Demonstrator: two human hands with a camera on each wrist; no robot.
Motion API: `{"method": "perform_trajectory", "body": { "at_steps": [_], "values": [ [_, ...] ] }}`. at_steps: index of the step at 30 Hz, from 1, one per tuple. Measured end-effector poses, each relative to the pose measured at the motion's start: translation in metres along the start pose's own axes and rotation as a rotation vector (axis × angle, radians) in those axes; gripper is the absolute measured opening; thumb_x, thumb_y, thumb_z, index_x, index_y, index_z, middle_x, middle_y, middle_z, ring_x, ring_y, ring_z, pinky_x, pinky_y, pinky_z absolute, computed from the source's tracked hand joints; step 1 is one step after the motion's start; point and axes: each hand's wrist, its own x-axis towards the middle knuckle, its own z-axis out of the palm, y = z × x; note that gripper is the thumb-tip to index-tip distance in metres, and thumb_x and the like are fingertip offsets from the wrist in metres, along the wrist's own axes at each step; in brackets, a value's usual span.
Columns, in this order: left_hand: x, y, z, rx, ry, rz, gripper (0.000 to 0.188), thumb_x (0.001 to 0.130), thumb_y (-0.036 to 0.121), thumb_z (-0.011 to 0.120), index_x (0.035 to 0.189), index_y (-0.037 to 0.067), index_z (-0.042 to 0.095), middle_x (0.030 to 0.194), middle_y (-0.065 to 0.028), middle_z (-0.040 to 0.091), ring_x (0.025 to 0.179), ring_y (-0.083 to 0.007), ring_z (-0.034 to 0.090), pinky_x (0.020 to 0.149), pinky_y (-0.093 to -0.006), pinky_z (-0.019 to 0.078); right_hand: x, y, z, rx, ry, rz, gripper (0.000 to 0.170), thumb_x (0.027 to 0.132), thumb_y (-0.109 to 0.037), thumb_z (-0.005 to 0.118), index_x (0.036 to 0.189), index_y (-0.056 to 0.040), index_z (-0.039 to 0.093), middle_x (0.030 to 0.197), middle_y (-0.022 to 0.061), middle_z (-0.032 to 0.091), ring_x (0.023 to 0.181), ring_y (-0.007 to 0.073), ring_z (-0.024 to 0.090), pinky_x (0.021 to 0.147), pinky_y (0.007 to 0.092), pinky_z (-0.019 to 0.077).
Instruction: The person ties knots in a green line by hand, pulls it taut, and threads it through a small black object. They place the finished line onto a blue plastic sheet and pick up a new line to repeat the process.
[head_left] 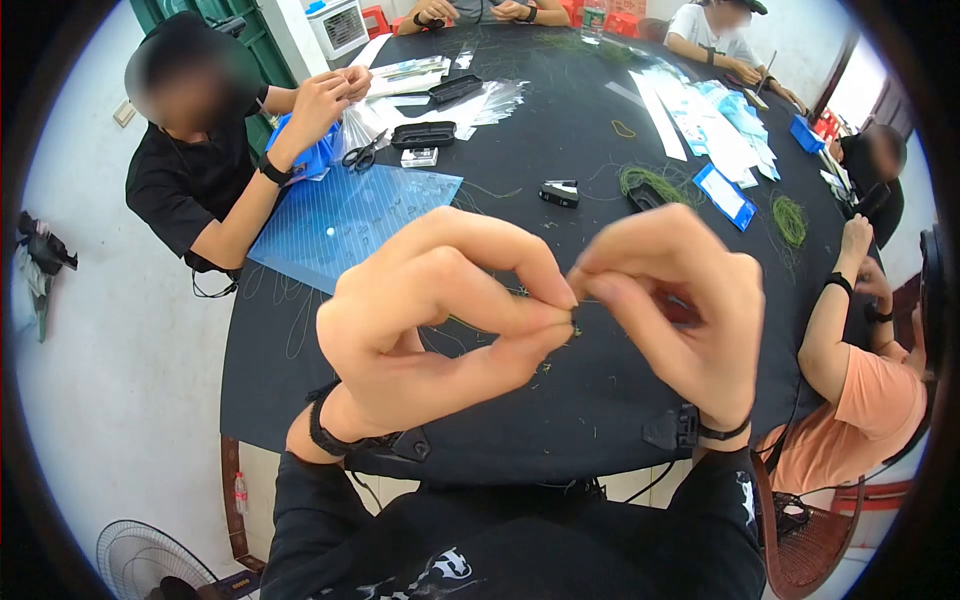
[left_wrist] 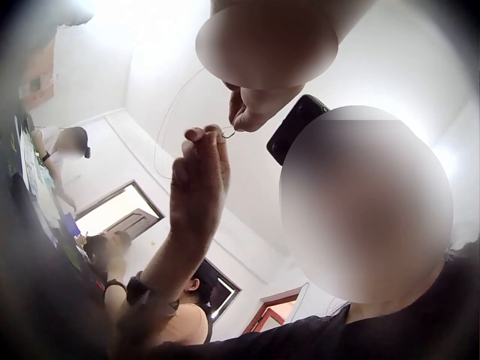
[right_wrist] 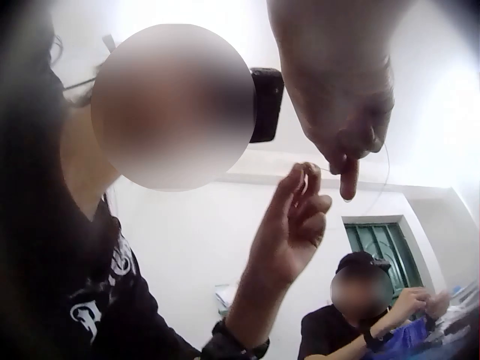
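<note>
In the head view both hands are raised over the black table, fingertips nearly meeting. My left hand (head_left: 440, 300) pinches a small dark hook (head_left: 574, 320) between thumb and fingers. Just right of it, my right hand (head_left: 690, 300) has thumb and index finger brought together at a fine line. From the left wrist, the hook (left_wrist: 229, 135) shows as a tiny curve between the two sets of fingertips, and the thin line (left_wrist: 159, 124) loops out beside them. The right wrist view has the left hand (right_wrist: 292, 225) below the right hand (right_wrist: 345, 120); their fingers hide most of the piece.
A blue lined sheet (head_left: 350, 215) lies left on the black table (head_left: 500, 430), with scissors (head_left: 365, 152) and a black case (head_left: 425, 133) behind it. Green line coils (head_left: 790, 220), a small black box (head_left: 560, 193) and a blue-edged card (head_left: 725, 197) lie beyond the hands. Several people sit around.
</note>
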Motion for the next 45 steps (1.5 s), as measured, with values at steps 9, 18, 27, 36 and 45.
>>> {"method": "perform_trajectory", "body": {
  "at_steps": [9, 18, 27, 36, 45],
  "values": [
    [0.000, -0.004, -0.008, 0.167, 0.053, 0.089, 0.017, 0.069, 0.000, 0.070, 0.074, 0.001, 0.055, 0.087, -0.0136, 0.058, 0.071, -0.0147, 0.054, 0.066, -0.0249, 0.0425, -0.010, -0.007, 0.030, 0.060, 0.009, -0.161, 0.018, 0.065, 0.003, 0.070, 0.078, 0.0016, 0.057, 0.068, 0.0115, 0.055, 0.056, 0.0251, 0.055, 0.050, 0.0315, 0.0444],
    [0.003, -0.001, -0.009, 0.276, 0.015, 0.193, 0.020, 0.062, -0.004, 0.072, 0.075, 0.002, 0.058, 0.084, -0.0122, 0.061, 0.068, -0.0137, 0.054, 0.059, -0.0250, 0.0344, -0.014, -0.019, 0.013, -0.020, 0.051, -0.286, 0.024, 0.055, 0.007, 0.071, 0.077, 0.0023, 0.064, 0.060, 0.0048, 0.057, 0.046, 0.0119, 0.045, 0.043, 0.0229, 0.0312],
    [0.001, -0.003, 0.000, 0.304, -0.025, 0.229, 0.030, 0.049, -0.005, 0.075, 0.073, 0.007, 0.061, 0.082, -0.0079, 0.063, 0.059, -0.0088, 0.048, 0.054, -0.0261, 0.0263, -0.007, -0.008, 0.001, 0.073, 0.113, -0.289, 0.010, 0.072, 0.002, 0.061, 0.082, 0.0031, 0.058, 0.060, 0.0042, 0.056, 0.049, 0.0076, 0.036, 0.046, 0.0223, 0.0247],
    [0.002, 0.003, 0.001, 0.225, -0.036, 0.144, 0.028, 0.048, -0.006, 0.075, 0.067, 0.009, 0.062, 0.081, -0.0037, 0.063, 0.054, -0.0082, 0.033, 0.052, -0.0233, 0.0232, -0.001, 0.000, 0.003, 0.156, 0.108, 0.104, 0.009, 0.076, -0.001, 0.065, 0.079, 0.0044, 0.059, 0.061, -0.0010, 0.050, 0.051, 0.0021, 0.030, 0.048, 0.0181, 0.0228],
    [0.008, -0.008, -0.006, 0.183, 0.091, 0.112, 0.021, 0.055, -0.007, 0.071, 0.066, 0.006, 0.058, 0.081, -0.0057, 0.060, 0.063, -0.0109, 0.043, 0.057, -0.0230, 0.0311, 0.008, 0.008, 0.024, 0.536, -0.119, 0.288, 0.005, 0.075, -0.002, 0.067, 0.076, -0.0025, 0.062, 0.057, -0.0046, 0.053, 0.046, -0.0011, 0.031, 0.041, 0.0186, 0.0208]
  ]
}}
